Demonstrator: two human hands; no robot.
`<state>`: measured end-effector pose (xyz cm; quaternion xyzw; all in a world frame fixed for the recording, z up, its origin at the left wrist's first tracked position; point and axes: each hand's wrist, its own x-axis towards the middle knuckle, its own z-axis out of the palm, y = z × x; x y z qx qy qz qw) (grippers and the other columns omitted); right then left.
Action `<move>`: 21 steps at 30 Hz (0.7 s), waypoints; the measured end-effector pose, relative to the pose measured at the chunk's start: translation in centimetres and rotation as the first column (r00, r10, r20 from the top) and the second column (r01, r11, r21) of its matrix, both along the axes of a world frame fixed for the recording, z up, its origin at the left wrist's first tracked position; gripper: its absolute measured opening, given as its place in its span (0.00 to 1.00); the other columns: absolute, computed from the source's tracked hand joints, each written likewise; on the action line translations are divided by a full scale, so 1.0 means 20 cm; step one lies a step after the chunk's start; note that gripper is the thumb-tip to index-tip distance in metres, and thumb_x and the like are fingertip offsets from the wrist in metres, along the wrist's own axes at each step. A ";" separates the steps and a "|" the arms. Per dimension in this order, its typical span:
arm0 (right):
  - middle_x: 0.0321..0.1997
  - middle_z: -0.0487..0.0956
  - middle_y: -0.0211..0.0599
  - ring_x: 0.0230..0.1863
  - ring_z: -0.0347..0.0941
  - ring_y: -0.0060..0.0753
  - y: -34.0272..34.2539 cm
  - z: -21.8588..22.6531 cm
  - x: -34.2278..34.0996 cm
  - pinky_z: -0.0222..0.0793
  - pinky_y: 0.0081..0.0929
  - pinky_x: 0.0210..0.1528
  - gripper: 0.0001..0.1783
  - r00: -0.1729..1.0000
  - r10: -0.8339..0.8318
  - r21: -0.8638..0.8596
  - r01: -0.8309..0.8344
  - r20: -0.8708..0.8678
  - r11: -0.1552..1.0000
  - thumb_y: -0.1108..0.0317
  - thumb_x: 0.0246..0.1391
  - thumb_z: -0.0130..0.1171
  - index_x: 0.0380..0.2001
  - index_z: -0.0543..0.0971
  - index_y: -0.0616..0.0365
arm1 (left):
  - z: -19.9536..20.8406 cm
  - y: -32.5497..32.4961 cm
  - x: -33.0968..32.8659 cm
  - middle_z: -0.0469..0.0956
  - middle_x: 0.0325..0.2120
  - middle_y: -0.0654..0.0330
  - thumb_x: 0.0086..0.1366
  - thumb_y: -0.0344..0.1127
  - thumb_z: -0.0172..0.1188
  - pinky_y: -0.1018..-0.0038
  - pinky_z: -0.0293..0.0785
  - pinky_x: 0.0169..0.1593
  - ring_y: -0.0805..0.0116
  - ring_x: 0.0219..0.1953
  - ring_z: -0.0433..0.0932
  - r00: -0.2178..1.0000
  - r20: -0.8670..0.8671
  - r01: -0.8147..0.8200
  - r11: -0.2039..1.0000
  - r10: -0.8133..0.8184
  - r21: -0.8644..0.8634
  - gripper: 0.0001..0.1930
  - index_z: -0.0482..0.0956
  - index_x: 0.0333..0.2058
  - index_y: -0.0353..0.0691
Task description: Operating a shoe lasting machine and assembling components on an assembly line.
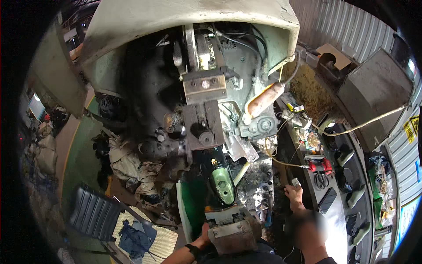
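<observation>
Worn metal block (232, 237): nearest the camera, low in the middle of the view, just below the shoe-shaped piece.
Shoe-shaped piece (223, 187): glossy black with a green face turned up, sitting between the block and the dark press head (203, 125).
Left hand (204, 233): against the left side of the block, a dark band (192, 251) at the wrist; its fingers are mostly hidden, so I cannot tell whether they grip.
Right hand (295, 196): well to the right of the shoe-shaped piece, thumb and fingers pinching a small pale piece (296, 181); a blurred patch covers the forearm.
Pale lamp (265, 101): tilted beside the press head, its end glowing.
Right-hand bench (335, 226): a red tool (320, 166) with a hose attached, a dark flat slab (327, 200) nearer the person.
Shoe row (356, 197): dark uppers with grey-green soles, beyond the bench.
Chair (94, 212): black-backed, at lower left, dark cloth (135, 240) on its pale seat.
</observation>
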<state>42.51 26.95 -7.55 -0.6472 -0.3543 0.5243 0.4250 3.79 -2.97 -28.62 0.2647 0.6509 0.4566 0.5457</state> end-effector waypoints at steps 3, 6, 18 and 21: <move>0.36 0.81 0.34 0.35 0.77 0.24 0.00 0.10 -0.06 0.75 0.25 0.36 0.16 0.999 0.016 0.100 -0.012 -0.039 0.995 0.72 0.56 0.64 0.46 0.75 0.68 | 0.37 -0.03 -0.01 0.84 0.43 0.50 0.59 0.34 0.62 0.68 0.77 0.50 0.62 0.45 0.83 0.995 -0.099 0.013 0.999 -0.010 0.036 0.24 0.77 0.55 0.36; 0.38 0.84 0.37 0.35 0.77 0.21 -0.03 0.28 -0.14 0.74 0.21 0.39 0.14 0.995 0.038 0.256 -0.012 -0.097 0.967 0.75 0.56 0.64 0.44 0.78 0.70 | 1.45 0.04 -0.13 0.83 0.46 0.53 0.42 0.28 0.73 0.71 0.74 0.54 0.65 0.49 0.80 0.893 -0.432 0.223 0.958 -0.126 0.181 0.37 0.77 0.57 0.38; 0.72 0.64 0.45 0.69 0.65 0.43 -0.90 1.39 -0.78 0.57 0.40 0.70 0.55 0.409 0.792 0.694 -0.720 0.454 -0.026 0.60 0.50 0.75 0.74 0.51 0.52 | 2.52 0.07 -0.27 0.82 0.37 0.56 0.70 0.46 0.54 0.62 0.80 0.44 0.59 0.39 0.82 0.701 0.560 -0.702 0.564 0.441 0.434 0.17 0.79 0.44 0.38; 0.75 0.58 0.45 0.73 0.59 0.46 -0.98 1.44 -0.77 0.53 0.40 0.73 0.59 0.383 0.761 0.592 -0.806 0.524 -0.002 0.56 0.45 0.78 0.73 0.52 0.56 | 2.60 0.29 -0.07 0.83 0.36 0.55 0.68 0.45 0.56 0.62 0.80 0.43 0.58 0.38 0.83 0.611 0.582 -0.765 0.589 0.537 0.259 0.16 0.80 0.43 0.38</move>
